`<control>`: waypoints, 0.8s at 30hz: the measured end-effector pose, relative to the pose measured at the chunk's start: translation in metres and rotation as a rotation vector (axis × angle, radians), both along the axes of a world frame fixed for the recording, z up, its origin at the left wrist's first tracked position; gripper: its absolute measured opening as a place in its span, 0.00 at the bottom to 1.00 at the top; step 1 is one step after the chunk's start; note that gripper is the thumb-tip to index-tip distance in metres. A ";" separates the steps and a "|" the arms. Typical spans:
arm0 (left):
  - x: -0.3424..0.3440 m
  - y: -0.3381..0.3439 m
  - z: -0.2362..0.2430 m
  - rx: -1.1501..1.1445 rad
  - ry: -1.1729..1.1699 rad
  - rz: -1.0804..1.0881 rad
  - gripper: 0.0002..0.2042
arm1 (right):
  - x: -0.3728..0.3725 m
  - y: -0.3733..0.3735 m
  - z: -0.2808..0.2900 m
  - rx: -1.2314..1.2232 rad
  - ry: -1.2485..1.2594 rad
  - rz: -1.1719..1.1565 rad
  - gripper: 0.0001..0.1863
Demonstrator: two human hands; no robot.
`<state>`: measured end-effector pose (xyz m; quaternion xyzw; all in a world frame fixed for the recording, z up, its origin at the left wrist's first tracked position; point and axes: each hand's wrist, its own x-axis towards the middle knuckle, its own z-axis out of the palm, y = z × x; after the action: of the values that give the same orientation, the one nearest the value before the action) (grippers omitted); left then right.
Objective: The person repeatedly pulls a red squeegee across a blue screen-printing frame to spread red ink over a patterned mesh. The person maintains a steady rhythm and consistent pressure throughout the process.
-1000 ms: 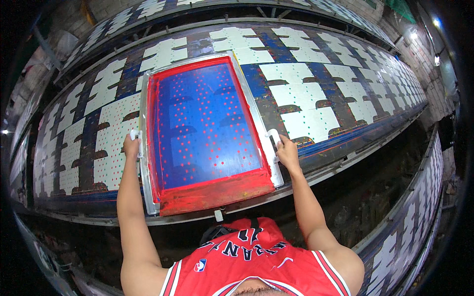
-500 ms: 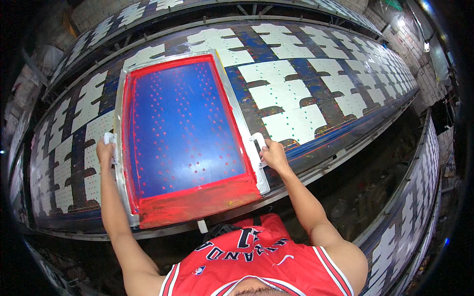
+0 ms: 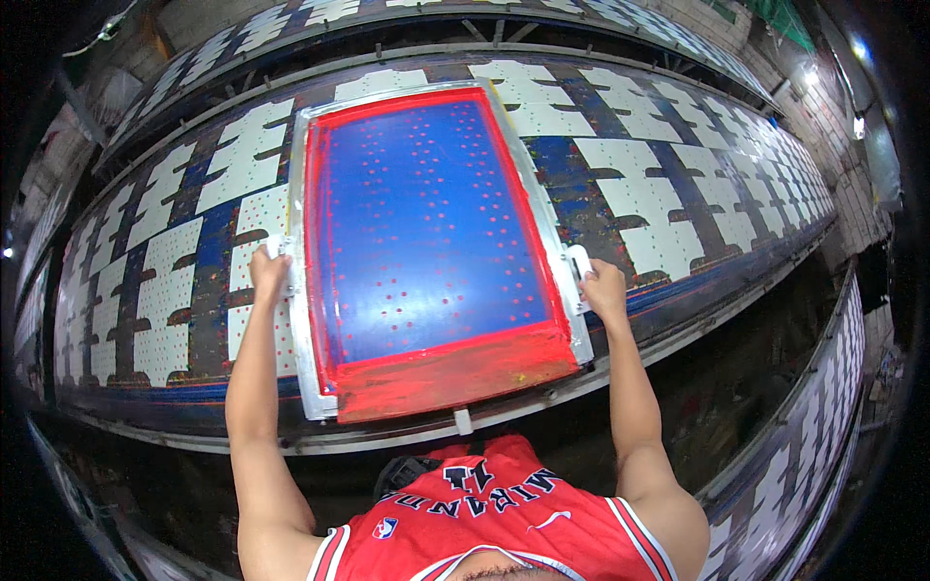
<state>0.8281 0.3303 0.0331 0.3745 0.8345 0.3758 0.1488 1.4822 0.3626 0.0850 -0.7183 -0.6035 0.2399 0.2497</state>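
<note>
A large screen-printing frame (image 3: 426, 223) lies over the long table in front of me. It has a blue mesh with rows of small red dots, a red border and a silver metal rim. My left hand (image 3: 268, 273) is closed around the white handle (image 3: 279, 246) on its left side. On the right side, my right hand (image 3: 604, 289) grips another white handle (image 3: 580, 259). Whatever lies directly beneath the frame is hidden. Beside the left handle, a white fabric panel (image 3: 260, 324) printed with coloured dots shows partly.
White cut fabric panels (image 3: 644, 198) lie in rows along the paint-stained table (image 3: 581, 194). A metal rail (image 3: 620, 373) runs along its near edge. Other panel-covered tables stand beyond it and at the lower right (image 3: 809, 455). A block wall (image 3: 843, 184) rises at the right.
Both hands have carried the printing frame to the right along the table. It now covers the dotted panel that lay to its right, and more panels show on its left.
</note>
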 end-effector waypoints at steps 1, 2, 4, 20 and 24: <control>0.022 0.004 -0.004 -0.025 0.020 0.020 0.18 | 0.018 0.007 -0.001 -0.021 -0.018 -0.011 0.10; 0.043 0.008 -0.008 -0.036 0.043 0.031 0.18 | 0.036 0.012 -0.005 -0.006 -0.028 0.001 0.10; 0.079 0.008 -0.014 -0.014 0.053 0.043 0.18 | 0.066 0.019 -0.013 -0.033 -0.044 0.022 0.11; 0.159 0.010 -0.016 -0.072 0.089 0.106 0.18 | 0.140 0.030 -0.031 -0.164 0.077 0.095 0.14; 0.167 0.013 -0.017 -0.082 0.061 0.115 0.18 | 0.151 0.033 -0.038 -0.125 0.075 0.116 0.15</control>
<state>0.9954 0.3430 0.0165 0.3306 0.8736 0.3376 0.1167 1.6330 0.3960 0.0468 -0.6868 -0.6181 0.3180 0.2124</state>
